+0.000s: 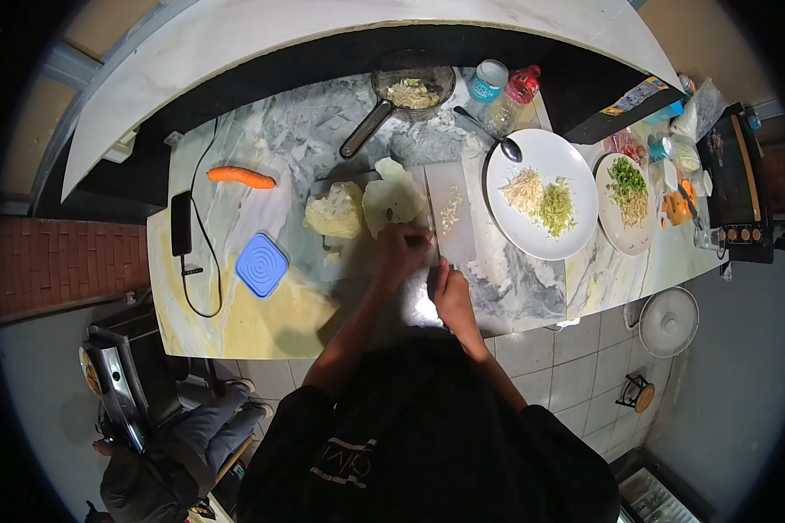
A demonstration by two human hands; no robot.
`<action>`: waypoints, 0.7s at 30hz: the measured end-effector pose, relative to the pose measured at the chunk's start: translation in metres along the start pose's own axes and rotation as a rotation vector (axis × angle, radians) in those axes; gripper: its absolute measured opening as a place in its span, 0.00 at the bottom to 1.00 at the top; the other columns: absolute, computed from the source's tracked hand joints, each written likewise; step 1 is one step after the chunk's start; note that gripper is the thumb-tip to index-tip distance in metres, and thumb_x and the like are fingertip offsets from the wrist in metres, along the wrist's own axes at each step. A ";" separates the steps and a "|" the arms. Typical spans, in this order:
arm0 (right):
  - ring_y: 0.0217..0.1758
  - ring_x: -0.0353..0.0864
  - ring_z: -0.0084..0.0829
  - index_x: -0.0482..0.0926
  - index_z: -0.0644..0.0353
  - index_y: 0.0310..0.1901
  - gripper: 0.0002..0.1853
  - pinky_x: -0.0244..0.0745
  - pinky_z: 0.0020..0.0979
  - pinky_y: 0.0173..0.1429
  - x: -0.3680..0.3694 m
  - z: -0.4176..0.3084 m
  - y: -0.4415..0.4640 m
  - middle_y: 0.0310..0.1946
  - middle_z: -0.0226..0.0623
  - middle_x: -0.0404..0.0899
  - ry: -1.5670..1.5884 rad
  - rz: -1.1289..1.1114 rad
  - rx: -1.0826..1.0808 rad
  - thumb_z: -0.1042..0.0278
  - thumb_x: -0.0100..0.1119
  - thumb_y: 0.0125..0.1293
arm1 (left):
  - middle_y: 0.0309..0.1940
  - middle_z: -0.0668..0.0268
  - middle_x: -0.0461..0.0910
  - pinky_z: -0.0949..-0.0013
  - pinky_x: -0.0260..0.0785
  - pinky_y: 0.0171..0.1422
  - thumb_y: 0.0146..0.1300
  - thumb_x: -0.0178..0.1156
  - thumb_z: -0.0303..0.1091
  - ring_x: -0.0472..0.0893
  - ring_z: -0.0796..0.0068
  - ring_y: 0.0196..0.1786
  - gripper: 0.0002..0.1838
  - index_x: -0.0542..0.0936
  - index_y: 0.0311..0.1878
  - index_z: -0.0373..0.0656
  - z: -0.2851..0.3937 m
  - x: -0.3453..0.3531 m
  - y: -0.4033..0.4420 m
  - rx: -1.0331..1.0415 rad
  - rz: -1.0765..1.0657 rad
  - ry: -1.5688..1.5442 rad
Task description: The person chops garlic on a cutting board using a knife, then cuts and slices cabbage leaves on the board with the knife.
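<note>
My right hand [455,298] is closed round the handle of a knife [433,213], whose thin blade points away from me across a white cutting board [459,248]. Beside the blade, my left hand [401,251] has its fingers bunched together; what they pinch is too small to make out. Small pale chopped pieces [450,212] lie on the board, right of the blade. Just beyond my left hand rests a pale cabbage leaf [394,193]. A cut chunk of cabbage [334,212] sits to its left.
A carrot [241,178] and blue square lid [262,265] lie left. Behind the board stand a pan [366,127], a jar [488,80] and a bottle [522,85]. Two plates, one white [545,148], hold chopped vegetables at right, with a spoon [510,151]. Another person [161,471] sits lower left.
</note>
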State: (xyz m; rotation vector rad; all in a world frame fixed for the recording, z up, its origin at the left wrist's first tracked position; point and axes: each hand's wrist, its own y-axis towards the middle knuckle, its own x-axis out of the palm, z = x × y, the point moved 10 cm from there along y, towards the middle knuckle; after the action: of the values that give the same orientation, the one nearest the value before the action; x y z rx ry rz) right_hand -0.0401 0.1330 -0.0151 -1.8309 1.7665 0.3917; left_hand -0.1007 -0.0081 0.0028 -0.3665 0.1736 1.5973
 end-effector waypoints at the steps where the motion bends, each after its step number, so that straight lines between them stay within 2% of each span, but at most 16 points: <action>1: 0.25 0.74 0.62 0.70 0.73 0.20 0.33 0.66 0.50 0.30 -0.001 0.000 0.001 0.17 0.61 0.71 -0.001 0.001 0.001 0.56 0.33 0.79 | 0.27 0.54 0.85 0.70 0.77 0.40 0.51 0.66 0.27 0.87 0.68 0.31 0.09 0.86 0.36 0.35 -0.001 0.000 0.000 0.000 -0.001 -0.001; 4: 0.27 0.74 0.64 0.71 0.74 0.21 0.33 0.66 0.51 0.31 0.000 0.003 0.002 0.18 0.63 0.71 -0.009 -0.013 0.038 0.55 0.33 0.78 | 0.27 0.53 0.85 0.70 0.77 0.40 0.51 0.67 0.28 0.86 0.68 0.31 0.09 0.86 0.36 0.35 -0.006 0.000 0.000 -0.061 -0.016 -0.009; 6: 0.28 0.73 0.65 0.71 0.74 0.21 0.33 0.66 0.51 0.32 0.003 0.007 0.004 0.18 0.63 0.71 -0.024 -0.004 0.062 0.54 0.33 0.78 | 0.27 0.54 0.85 0.69 0.77 0.40 0.51 0.68 0.29 0.86 0.67 0.31 0.09 0.86 0.36 0.35 0.002 -0.001 0.001 0.053 0.004 0.022; 9: 0.30 0.74 0.67 0.72 0.75 0.22 0.33 0.67 0.52 0.33 -0.002 -0.001 0.004 0.19 0.65 0.72 -0.012 -0.017 0.058 0.53 0.34 0.78 | 0.27 0.53 0.85 0.69 0.77 0.39 0.51 0.68 0.29 0.86 0.68 0.31 0.09 0.86 0.35 0.35 -0.005 0.000 0.003 0.099 0.039 0.045; 15: 0.37 0.75 0.68 0.75 0.77 0.25 0.33 0.69 0.55 0.37 -0.005 -0.008 0.004 0.24 0.70 0.73 -0.051 -0.011 0.107 0.53 0.34 0.78 | 0.26 0.54 0.85 0.71 0.76 0.37 0.52 0.67 0.29 0.86 0.69 0.30 0.08 0.86 0.35 0.36 -0.003 -0.001 0.003 0.057 0.013 0.021; 21: 0.37 0.76 0.68 0.75 0.77 0.26 0.34 0.70 0.54 0.37 -0.007 -0.016 0.012 0.25 0.70 0.74 -0.043 -0.019 0.099 0.52 0.35 0.78 | 0.26 0.54 0.85 0.71 0.76 0.37 0.52 0.67 0.29 0.86 0.70 0.30 0.08 0.86 0.35 0.36 -0.002 -0.001 0.004 0.015 -0.006 0.017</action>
State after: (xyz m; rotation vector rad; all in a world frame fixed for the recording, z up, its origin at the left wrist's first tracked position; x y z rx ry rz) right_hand -0.0547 0.1298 -0.0009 -1.7561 1.7080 0.3278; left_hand -0.1039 -0.0100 0.0006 -0.3689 0.1975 1.5867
